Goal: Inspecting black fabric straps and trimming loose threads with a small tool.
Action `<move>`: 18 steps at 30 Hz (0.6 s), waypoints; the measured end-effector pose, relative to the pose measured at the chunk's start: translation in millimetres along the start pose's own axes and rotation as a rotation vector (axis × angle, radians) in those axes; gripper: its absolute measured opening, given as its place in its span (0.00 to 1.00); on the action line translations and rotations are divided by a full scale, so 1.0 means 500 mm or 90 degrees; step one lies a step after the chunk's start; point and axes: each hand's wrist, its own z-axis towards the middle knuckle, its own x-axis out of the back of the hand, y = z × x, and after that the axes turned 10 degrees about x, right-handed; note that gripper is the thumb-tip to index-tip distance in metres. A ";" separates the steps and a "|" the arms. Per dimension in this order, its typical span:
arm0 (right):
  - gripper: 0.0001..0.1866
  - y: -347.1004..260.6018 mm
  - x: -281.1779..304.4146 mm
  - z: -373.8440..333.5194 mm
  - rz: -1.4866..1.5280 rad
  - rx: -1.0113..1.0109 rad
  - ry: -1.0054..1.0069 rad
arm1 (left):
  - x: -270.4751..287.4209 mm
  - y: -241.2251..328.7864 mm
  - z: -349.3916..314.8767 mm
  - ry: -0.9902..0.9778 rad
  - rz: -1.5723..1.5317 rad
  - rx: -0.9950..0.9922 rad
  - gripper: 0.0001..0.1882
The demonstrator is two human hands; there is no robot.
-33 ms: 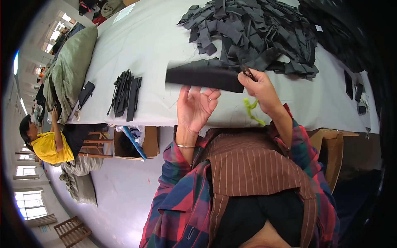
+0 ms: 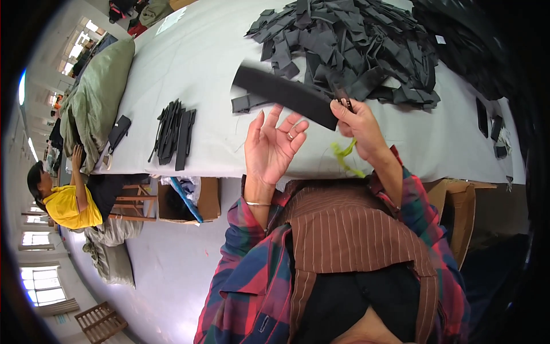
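Note:
My right hand (image 2: 360, 127) pinches one end of a black fabric strip (image 2: 286, 96) between thumb and fingers. The strip slants up to the left above the table, its far end blurred. A small dark tool, perhaps thread snips (image 2: 344, 101), sticks out of the same hand, its blades hard to make out. A yellow-green cord (image 2: 345, 153) dangles below that hand. My left hand (image 2: 274, 143) is palm up under the strip with fingers apart, holding nothing. Another dark strip (image 2: 247, 103) lies on the table behind the held one.
A large heap of black fabric strips (image 2: 349, 40) covers the far side of the pale table (image 2: 200, 63). To the left lies a row of stacked strips (image 2: 173, 135). Beyond is a green sack (image 2: 106, 80), with a person in yellow (image 2: 71, 203) beside it. A cardboard box (image 2: 209, 200) stands below.
The strip's free end has swung up and away, uncovering a strip on the table. My left hand's fingers have spread wider. My right hand stays nearly in place.

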 end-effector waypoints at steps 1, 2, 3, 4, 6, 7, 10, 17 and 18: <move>0.11 0.005 -0.010 -0.004 0.077 -0.025 0.064 | -0.013 -0.007 0.005 -0.056 0.069 -0.018 0.22; 0.11 0.011 -0.017 -0.008 0.155 -0.050 0.127 | -0.015 -0.016 0.014 -0.064 0.072 -0.014 0.22; 0.11 0.017 -0.022 -0.013 0.179 -0.055 0.128 | -0.015 -0.025 0.017 -0.035 0.182 -0.057 0.22; 0.11 0.016 -0.029 -0.018 0.177 -0.050 0.128 | -0.014 -0.031 0.019 -0.005 0.290 -0.100 0.22; 0.11 0.014 -0.040 -0.024 0.128 -0.037 0.151 | -0.017 -0.037 0.022 0.025 0.311 -0.081 0.25; 0.11 0.019 -0.036 -0.024 0.121 -0.030 0.136 | -0.027 -0.039 0.022 0.056 0.384 -0.074 0.26; 0.10 0.006 -0.048 -0.027 0.031 -0.011 0.100 | -0.036 -0.042 0.019 0.119 0.476 -0.081 0.27; 0.09 0.024 -0.049 -0.029 0.002 0.010 0.003 | -0.020 -0.015 -0.004 0.061 0.562 -0.054 0.29; 0.09 0.012 -0.051 -0.026 0.052 -0.067 0.020 | -0.017 -0.012 -0.009 0.013 0.581 -0.058 0.30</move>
